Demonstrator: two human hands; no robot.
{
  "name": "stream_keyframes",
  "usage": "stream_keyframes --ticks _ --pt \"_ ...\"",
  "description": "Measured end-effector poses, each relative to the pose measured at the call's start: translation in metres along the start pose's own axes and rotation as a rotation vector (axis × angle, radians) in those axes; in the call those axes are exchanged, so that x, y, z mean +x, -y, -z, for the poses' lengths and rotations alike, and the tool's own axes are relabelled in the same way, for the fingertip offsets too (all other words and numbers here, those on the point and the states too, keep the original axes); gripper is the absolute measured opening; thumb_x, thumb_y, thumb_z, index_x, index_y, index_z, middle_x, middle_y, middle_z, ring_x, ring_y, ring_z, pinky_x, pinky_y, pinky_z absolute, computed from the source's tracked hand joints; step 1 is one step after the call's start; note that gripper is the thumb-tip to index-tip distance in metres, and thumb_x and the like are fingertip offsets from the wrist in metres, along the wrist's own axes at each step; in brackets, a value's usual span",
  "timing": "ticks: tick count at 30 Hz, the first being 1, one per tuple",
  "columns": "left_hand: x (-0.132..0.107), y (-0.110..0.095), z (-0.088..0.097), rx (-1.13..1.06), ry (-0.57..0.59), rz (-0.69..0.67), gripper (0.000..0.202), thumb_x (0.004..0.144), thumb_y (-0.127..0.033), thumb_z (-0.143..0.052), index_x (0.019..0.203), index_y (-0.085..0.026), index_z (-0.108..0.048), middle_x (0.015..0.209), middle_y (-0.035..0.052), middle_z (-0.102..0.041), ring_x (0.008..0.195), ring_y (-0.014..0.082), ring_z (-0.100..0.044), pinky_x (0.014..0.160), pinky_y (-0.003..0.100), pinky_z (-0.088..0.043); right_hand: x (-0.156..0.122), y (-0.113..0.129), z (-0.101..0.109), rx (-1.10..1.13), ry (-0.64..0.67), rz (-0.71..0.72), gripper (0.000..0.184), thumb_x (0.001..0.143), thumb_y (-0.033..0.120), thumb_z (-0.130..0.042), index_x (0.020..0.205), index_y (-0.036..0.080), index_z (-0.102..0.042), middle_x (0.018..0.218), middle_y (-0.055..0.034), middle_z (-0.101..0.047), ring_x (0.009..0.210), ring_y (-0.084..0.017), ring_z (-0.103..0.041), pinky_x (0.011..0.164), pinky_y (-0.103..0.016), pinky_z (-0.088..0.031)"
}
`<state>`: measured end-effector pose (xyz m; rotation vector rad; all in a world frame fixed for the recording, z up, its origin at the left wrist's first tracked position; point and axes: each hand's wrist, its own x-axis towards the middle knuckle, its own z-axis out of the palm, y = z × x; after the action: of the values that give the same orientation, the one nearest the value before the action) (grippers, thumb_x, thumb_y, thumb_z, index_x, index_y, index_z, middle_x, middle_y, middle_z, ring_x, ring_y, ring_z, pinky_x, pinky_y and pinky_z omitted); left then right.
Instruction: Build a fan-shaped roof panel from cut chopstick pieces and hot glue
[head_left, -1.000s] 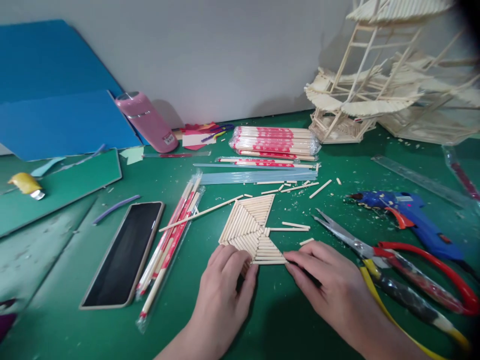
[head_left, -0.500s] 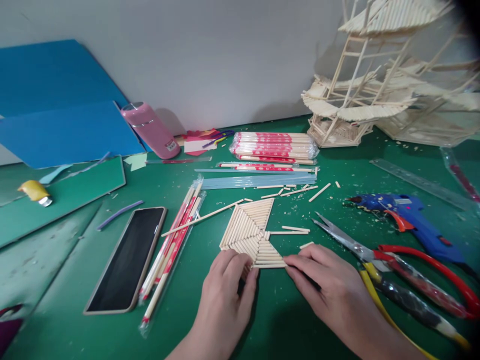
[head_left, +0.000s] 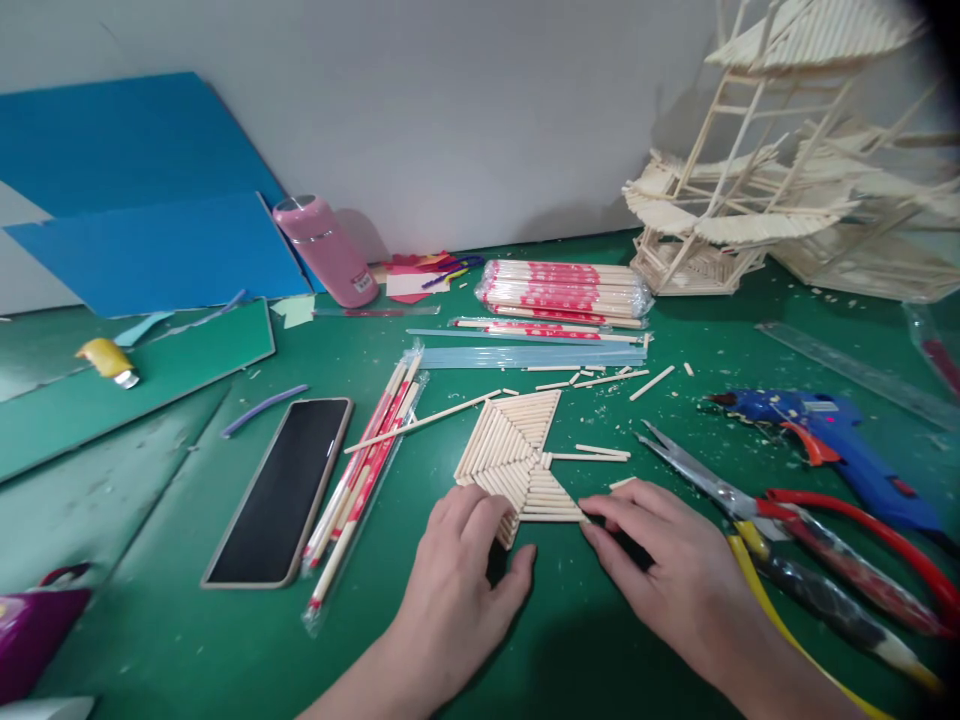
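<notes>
A flat fan-shaped panel of glued wooden sticks (head_left: 516, 450) lies on the green mat (head_left: 570, 620) in the middle. My left hand (head_left: 461, 570) rests on the panel's near left corner, fingers curled down onto the sticks. My right hand (head_left: 667, 570) lies at the panel's near right corner, its fingertips pinched against the lowest sticks. Loose short sticks (head_left: 596, 455) lie just right of the panel.
Scissors (head_left: 795, 520) and a blue glue gun (head_left: 832, 440) lie at right. A phone (head_left: 285, 490) and wrapped chopsticks (head_left: 360, 480) lie at left. A chopstick bundle (head_left: 562, 290), a pink bottle (head_left: 326, 250), blue boards (head_left: 142, 210) and a stick tower model (head_left: 765, 160) stand behind.
The view shifted a little, so everything sits slightly further right in the picture. Both hands stay on the panel's near edge; my left fingers slid a bit further onto the sticks.
</notes>
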<state>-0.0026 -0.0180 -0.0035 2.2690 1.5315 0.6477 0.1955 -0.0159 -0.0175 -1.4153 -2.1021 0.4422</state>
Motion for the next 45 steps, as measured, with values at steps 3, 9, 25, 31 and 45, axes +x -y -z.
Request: stream_keyframes --ticks 3,9,25,31,45 --pt "0.0 -0.001 0.006 -0.024 -0.011 -0.007 0.009 0.075 -0.018 -0.053 0.083 -0.017 -0.049 0.077 0.0046 -0.052 0.074 0.0201 -0.047 0.065 0.035 -0.041 0.0 0.001 0.005 0.111 -0.017 -0.063 0.015 0.085 0.023 -0.049 0.096 0.022 -0.059 0.086 -0.0022 -0.059 0.078 -0.014 -0.056 0.069 -0.026 -0.045" --pt "0.006 0.009 0.013 -0.218 -0.133 0.052 0.012 0.085 -0.013 -0.042 0.076 -0.017 -0.049 0.07 0.0006 -0.049 0.064 0.0123 -0.047 0.058 0.024 -0.039 0.0 0.0 0.016 0.329 -0.184 -0.321 0.013 0.086 0.028 -0.048 0.095 0.026 -0.056 0.079 0.001 -0.058 0.068 -0.011 -0.055 0.054 -0.019 -0.043" --pt "0.013 0.022 0.015 -0.221 -0.22 0.106 0.006 0.081 -0.019 -0.053 0.078 -0.016 -0.057 0.071 0.0007 -0.055 0.063 0.0114 -0.051 0.056 0.022 -0.041 0.006 -0.019 0.018 0.861 -0.704 -0.466 0.015 0.073 0.025 -0.064 0.071 0.019 -0.05 0.064 0.005 -0.047 0.052 -0.007 -0.042 0.048 -0.021 -0.034" --pt "0.014 0.023 0.013 -0.229 -0.211 0.103 0.007 0.081 -0.018 -0.053 0.076 -0.017 -0.057 0.071 0.0013 -0.054 0.068 0.0136 -0.052 0.06 0.024 -0.042 0.007 -0.019 0.016 0.804 -0.748 -0.557 0.018 0.067 0.029 -0.071 0.072 0.018 -0.059 0.067 0.0029 -0.053 0.058 -0.008 -0.049 0.054 -0.022 -0.04" --pt "0.011 0.025 0.01 -0.181 -0.199 0.029 0.009 0.08 -0.019 -0.053 0.086 -0.018 -0.059 0.083 0.0049 -0.054 0.079 0.0181 -0.053 0.069 0.034 -0.046 0.005 -0.015 0.018 0.809 -0.637 -0.568 0.022 0.076 0.038 -0.063 0.071 0.018 -0.054 0.065 0.0018 -0.05 0.058 -0.01 -0.046 0.049 -0.022 -0.038"
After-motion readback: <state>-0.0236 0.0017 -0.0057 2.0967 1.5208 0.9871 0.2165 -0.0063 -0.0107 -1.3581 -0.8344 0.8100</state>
